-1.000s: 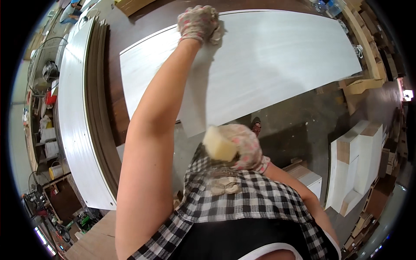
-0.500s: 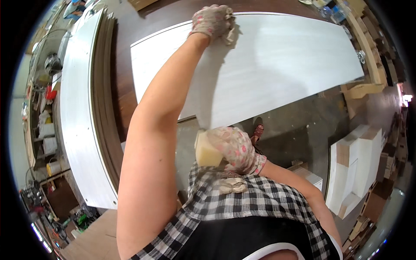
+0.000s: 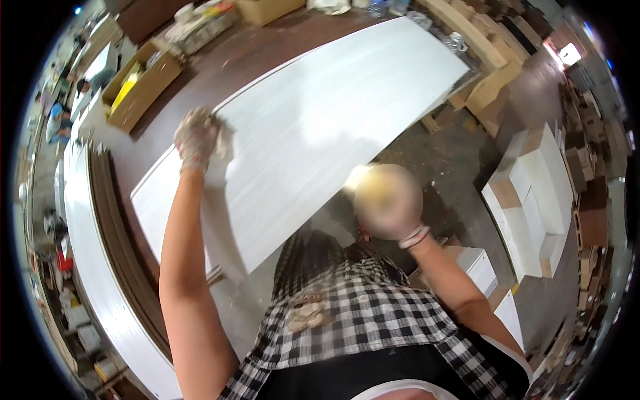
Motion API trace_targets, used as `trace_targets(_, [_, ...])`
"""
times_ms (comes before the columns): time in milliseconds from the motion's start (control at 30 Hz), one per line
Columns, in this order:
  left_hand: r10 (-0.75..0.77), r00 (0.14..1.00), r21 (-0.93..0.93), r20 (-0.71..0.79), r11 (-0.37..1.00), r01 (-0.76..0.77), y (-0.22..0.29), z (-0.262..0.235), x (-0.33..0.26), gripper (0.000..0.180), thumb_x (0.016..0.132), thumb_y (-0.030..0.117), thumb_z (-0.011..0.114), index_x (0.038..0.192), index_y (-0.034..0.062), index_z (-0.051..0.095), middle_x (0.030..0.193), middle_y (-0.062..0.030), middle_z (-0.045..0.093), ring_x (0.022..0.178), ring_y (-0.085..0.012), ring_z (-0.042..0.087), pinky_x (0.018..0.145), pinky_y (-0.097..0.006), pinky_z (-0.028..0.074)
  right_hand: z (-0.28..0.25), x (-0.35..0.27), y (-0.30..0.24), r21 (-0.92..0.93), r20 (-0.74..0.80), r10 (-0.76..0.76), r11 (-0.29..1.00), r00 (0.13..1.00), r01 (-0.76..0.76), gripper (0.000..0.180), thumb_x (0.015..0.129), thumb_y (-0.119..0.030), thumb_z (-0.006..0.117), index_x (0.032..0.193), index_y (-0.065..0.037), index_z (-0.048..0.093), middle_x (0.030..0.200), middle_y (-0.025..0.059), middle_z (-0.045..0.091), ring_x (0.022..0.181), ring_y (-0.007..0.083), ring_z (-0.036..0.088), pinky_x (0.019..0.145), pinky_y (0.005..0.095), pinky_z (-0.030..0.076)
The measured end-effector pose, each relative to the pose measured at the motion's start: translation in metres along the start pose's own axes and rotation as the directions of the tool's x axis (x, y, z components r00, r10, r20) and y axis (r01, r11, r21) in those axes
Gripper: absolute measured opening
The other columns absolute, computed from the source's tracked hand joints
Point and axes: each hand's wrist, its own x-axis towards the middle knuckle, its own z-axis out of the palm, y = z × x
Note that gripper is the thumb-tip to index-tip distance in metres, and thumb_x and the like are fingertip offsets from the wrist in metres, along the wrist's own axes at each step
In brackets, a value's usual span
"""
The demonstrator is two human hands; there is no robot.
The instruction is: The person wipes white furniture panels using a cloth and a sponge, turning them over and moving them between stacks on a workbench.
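- I see the left hand [image 3: 195, 139] at the far edge of the white panel [image 3: 300, 127], grip bunched around a pale cloth [image 3: 226, 141].
- The right hand [image 3: 399, 210] is blurred, grip clasping a pale-yellow block [image 3: 361, 179] near the panel's near edge.
- My panel lies across the brown desk [image 3: 280, 43].

No text can be read; the small marking [image 3: 311, 297] on the checked apron [image 3: 373, 313] is too blurred.
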Motion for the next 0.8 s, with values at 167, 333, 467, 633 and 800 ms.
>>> trace_targets(167, [-0.090, 0.995, 0.162, 0.039, 0.983, 0.083, -0.004, -0.003, -0.006, 0.020, 0.078, 0.020, 0.067, 0.094, 0.0095, 0.066, 0.096, -0.0120, 0.065, 0.091, -0.0309, 0.061, 0.081, -0.040, 0.049, -0.023, 0.007, 0.081, -0.053, -0.043, 0.144, 0.988, 0.989, -0.146, 0.050, 0.077, -0.031, 0.071, 0.114, -0.003, 0.051, 0.102, 0.0138, 0.058, 0.090, 0.0292, 0.060, 0.078, 0.0386, 0.051])
trace_targets(333, [-0.165, 0.986, 0.243, 0.038, 0.958, 0.151, 0.031, -0.010, -0.002, 0.025, 0.085, 0.026, 0.062, 0.105, 0.0112, 0.064, 0.104, -0.0109, 0.061, 0.098, -0.0325, 0.055, 0.084, -0.042, 0.045, -0.102, 0.052, 0.226, -0.132, -0.195, 0.259, 0.949, 0.946, -0.287, 0.053, 0.077, -0.032, 0.072, 0.112, 0.000, 0.050, 0.096, 0.0203, 0.060, 0.085, 0.0380, 0.060, 0.074, 0.0430, 0.050])
trace_targets(467, [-0.181, 0.983, 0.393, 0.042, 0.907, 0.150, 0.016, -0.010, -0.007, 0.027, 0.089, 0.029, 0.058, 0.108, 0.0109, 0.063, 0.106, -0.0116, 0.060, 0.100, -0.0328, 0.055, 0.084, -0.043, 0.045, -0.154, 0.099, 0.338, -0.136, -0.233, 0.451, 0.862, 0.862, -0.488, 0.055, 0.079, -0.039, 0.070, 0.113, 0.000, 0.051, 0.103, 0.0214, 0.063, 0.095, 0.0360, 0.061, 0.083, 0.0413, 0.048])
trace_targets(633, [-0.298, 0.954, 0.479, 0.042, 0.844, 0.243, 0.044, -0.015, -0.004, 0.024, 0.085, 0.026, 0.063, 0.106, 0.0146, 0.063, 0.108, -0.0079, 0.059, 0.102, -0.0306, 0.055, 0.085, -0.042, 0.046, -0.203, 0.146, 0.455, 0.102, -0.391, 0.622, 0.761, 0.678, -0.640, 0.058, 0.080, -0.040, 0.069, 0.118, 0.001, 0.051, 0.103, 0.0202, 0.063, 0.096, 0.0308, 0.061, 0.084, 0.0369, 0.047])
trace_targets(800, [-0.348, 0.937, 0.477, 0.022, 0.828, 0.297, 0.051, -0.014, -0.009, 0.022, 0.080, 0.018, 0.064, 0.102, 0.0133, 0.062, 0.106, -0.0074, 0.059, 0.101, -0.0303, 0.055, 0.084, -0.042, 0.048, -0.179, 0.175, 0.460, 0.439, -0.309, 0.720, 0.688, 0.622, -0.578, 0.055, 0.086, -0.039, 0.064, 0.118, 0.003, 0.050, 0.113, 0.0136, 0.059, 0.104, 0.0208, 0.055, 0.091, 0.0314, 0.041])
